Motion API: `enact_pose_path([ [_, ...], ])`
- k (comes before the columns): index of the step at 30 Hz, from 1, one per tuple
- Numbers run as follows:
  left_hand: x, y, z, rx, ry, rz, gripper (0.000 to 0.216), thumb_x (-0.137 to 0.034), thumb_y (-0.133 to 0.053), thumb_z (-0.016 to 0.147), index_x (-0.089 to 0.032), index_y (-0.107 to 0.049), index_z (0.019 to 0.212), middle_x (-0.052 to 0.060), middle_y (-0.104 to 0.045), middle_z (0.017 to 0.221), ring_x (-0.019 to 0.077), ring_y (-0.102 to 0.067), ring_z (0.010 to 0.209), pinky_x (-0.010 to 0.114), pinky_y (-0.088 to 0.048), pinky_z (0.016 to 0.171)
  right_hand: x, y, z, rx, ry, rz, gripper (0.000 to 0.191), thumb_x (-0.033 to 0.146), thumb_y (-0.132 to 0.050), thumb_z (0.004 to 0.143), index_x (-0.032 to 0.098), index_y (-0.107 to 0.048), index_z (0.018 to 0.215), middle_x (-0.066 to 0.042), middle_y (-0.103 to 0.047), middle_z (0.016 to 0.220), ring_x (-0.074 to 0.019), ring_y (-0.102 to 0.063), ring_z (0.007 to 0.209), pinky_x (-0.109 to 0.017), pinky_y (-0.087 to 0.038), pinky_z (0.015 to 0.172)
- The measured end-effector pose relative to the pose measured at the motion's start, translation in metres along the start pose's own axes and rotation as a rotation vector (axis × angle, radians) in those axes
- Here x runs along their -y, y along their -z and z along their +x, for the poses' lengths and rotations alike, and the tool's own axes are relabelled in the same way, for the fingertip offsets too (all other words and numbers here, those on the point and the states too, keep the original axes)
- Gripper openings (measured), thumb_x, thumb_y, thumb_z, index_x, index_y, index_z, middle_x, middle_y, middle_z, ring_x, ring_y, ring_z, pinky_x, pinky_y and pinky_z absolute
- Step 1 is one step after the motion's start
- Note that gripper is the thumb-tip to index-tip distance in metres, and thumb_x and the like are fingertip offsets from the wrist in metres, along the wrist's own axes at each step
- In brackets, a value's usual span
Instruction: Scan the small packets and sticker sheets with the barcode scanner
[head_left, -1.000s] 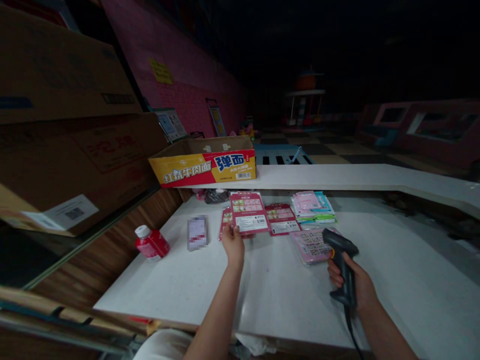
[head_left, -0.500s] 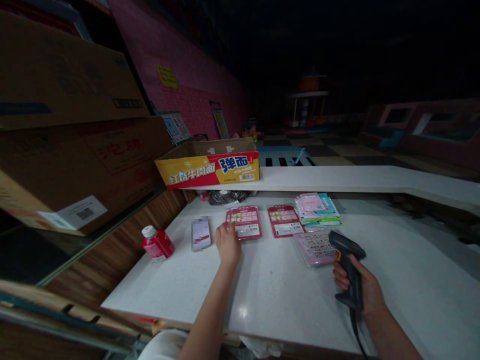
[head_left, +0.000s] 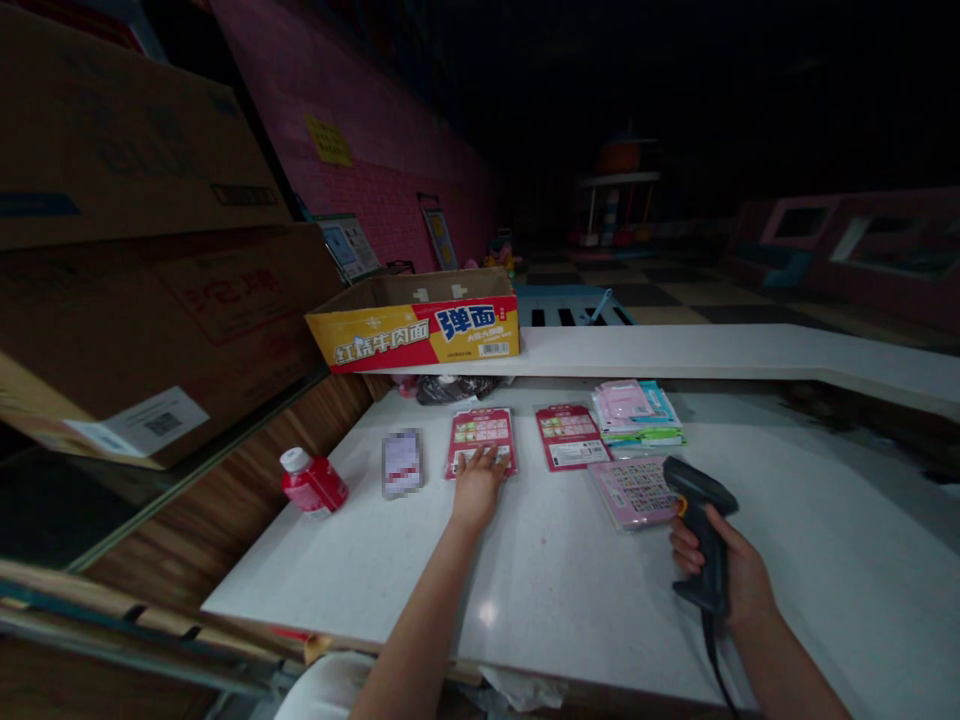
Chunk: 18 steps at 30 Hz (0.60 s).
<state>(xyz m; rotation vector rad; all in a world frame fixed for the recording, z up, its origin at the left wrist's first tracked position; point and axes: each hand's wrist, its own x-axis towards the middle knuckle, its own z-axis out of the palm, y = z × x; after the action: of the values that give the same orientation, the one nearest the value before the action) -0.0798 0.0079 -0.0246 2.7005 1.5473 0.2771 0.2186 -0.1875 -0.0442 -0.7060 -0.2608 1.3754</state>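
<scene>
My left hand (head_left: 478, 487) rests with fingers spread on the near edge of a red card pack (head_left: 480, 436) lying flat on the white counter (head_left: 570, 590). My right hand (head_left: 731, 575) grips the handle of a black barcode scanner (head_left: 701, 520), its head held over the corner of a pink pack (head_left: 630, 490). A second red card pack (head_left: 568, 436) lies between the two. A stack of pink, blue and green packs (head_left: 636, 410) sits behind the pink one.
A blurred phone-sized item (head_left: 402, 462) and a red bottle with a white cap (head_left: 313, 485) lie to the left. A yellow and red noodle carton (head_left: 420, 325) stands on the raised ledge (head_left: 712, 350). Large cardboard boxes (head_left: 142, 280) fill the shelf at left.
A second ago my left hand held the red card pack tilted up; it has since laid the pack flat on the counter and now rests on its near edge. The scanner stayed put.
</scene>
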Motion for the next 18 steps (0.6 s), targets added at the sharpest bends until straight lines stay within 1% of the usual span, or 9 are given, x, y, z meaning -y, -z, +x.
enact_pose_path([
  [3,0.002,-0.002,-0.001,-0.021,0.008,-0.021,0.041,-0.027,-0.046,0.097,-0.028,-0.056,0.136,0.007,-0.048,0.149,0.0317,-0.036,0.142,0.062,-0.022,0.116,0.000,0.000,-0.001,-0.001,0.009,0.001,0.030,0.040,-0.077,0.073,0.018,-0.062,0.086,0.004,-0.049,0.056,-0.0072,-0.039,0.042,-0.018,-0.037,0.038],
  [5,0.001,-0.001,-0.002,-0.073,0.000,-0.053,0.039,-0.029,-0.050,0.095,-0.027,-0.059,0.133,0.009,-0.049,0.148,0.0325,-0.036,0.142,0.062,-0.024,0.115,0.000,-0.001,-0.001,0.002,0.013,0.007,0.029,0.040,-0.077,0.074,0.018,-0.062,0.087,0.004,-0.049,0.057,-0.0072,-0.038,0.043,-0.017,-0.037,0.038],
  [6,-0.002,0.000,-0.002,-0.114,-0.008,-0.080,0.038,-0.029,-0.052,0.094,-0.025,-0.061,0.130,0.011,-0.050,0.146,0.0325,-0.037,0.141,0.059,-0.026,0.115,0.000,-0.001,-0.001,0.003,0.015,0.009,0.029,0.040,-0.076,0.075,0.019,-0.061,0.086,0.004,-0.048,0.057,-0.0072,-0.038,0.043,-0.017,-0.037,0.038],
  [9,-0.019,0.002,0.002,-0.251,-0.040,-0.219,0.033,-0.025,-0.052,0.092,-0.019,-0.067,0.120,0.014,-0.057,0.136,0.0301,-0.047,0.131,0.049,-0.038,0.110,0.001,-0.001,-0.001,0.000,0.012,0.003,0.030,0.042,-0.077,0.074,0.019,-0.061,0.085,0.004,-0.047,0.056,-0.0070,-0.036,0.042,-0.018,-0.036,0.038],
  [11,-0.038,0.001,0.010,-0.279,-0.052,-0.363,0.032,-0.020,-0.049,0.091,-0.019,-0.068,0.116,0.013,-0.064,0.122,0.0267,-0.057,0.117,0.044,-0.045,0.103,0.001,-0.002,0.000,-0.008,0.014,-0.015,0.031,0.043,-0.077,0.073,0.019,-0.060,0.085,0.005,-0.046,0.056,-0.0073,-0.035,0.042,-0.018,-0.035,0.037],
  [12,-0.048,-0.001,0.015,-0.259,-0.051,-0.448,0.033,-0.017,-0.048,0.090,-0.019,-0.068,0.116,0.012,-0.067,0.115,0.0245,-0.061,0.110,0.042,-0.047,0.100,0.002,-0.003,0.000,-0.012,0.015,-0.026,0.031,0.043,-0.077,0.073,0.020,-0.060,0.085,0.005,-0.046,0.056,-0.0076,-0.035,0.042,-0.019,-0.035,0.037],
  [13,-0.058,-0.003,0.022,-0.221,-0.026,-0.537,0.034,-0.015,-0.048,0.088,-0.018,-0.068,0.115,0.011,-0.068,0.110,0.0225,-0.063,0.103,0.038,-0.050,0.095,0.002,-0.003,0.000,-0.016,0.018,-0.034,0.031,0.044,-0.077,0.073,0.020,-0.060,0.085,0.005,-0.046,0.056,-0.0079,-0.035,0.042,-0.019,-0.035,0.037],
  [15,-0.077,-0.010,0.036,-0.137,0.096,-0.661,0.030,-0.012,-0.052,0.084,-0.017,-0.069,0.109,0.011,-0.069,0.102,0.0207,-0.066,0.093,0.033,-0.051,0.088,0.002,-0.004,0.000,-0.021,0.025,-0.038,0.032,0.044,-0.077,0.073,0.021,-0.060,0.084,0.005,-0.046,0.056,-0.0082,-0.035,0.042,-0.019,-0.035,0.037],
  [18,-0.093,-0.020,0.058,-0.075,0.358,-0.714,0.026,-0.015,-0.060,0.081,-0.014,-0.067,0.105,0.013,-0.070,0.097,0.0232,-0.067,0.093,0.033,-0.050,0.085,0.001,-0.006,0.000,-0.026,0.025,-0.014,0.032,0.044,-0.078,0.072,0.020,-0.060,0.084,0.005,-0.047,0.056,-0.0070,-0.036,0.042,-0.018,-0.034,0.037],
])
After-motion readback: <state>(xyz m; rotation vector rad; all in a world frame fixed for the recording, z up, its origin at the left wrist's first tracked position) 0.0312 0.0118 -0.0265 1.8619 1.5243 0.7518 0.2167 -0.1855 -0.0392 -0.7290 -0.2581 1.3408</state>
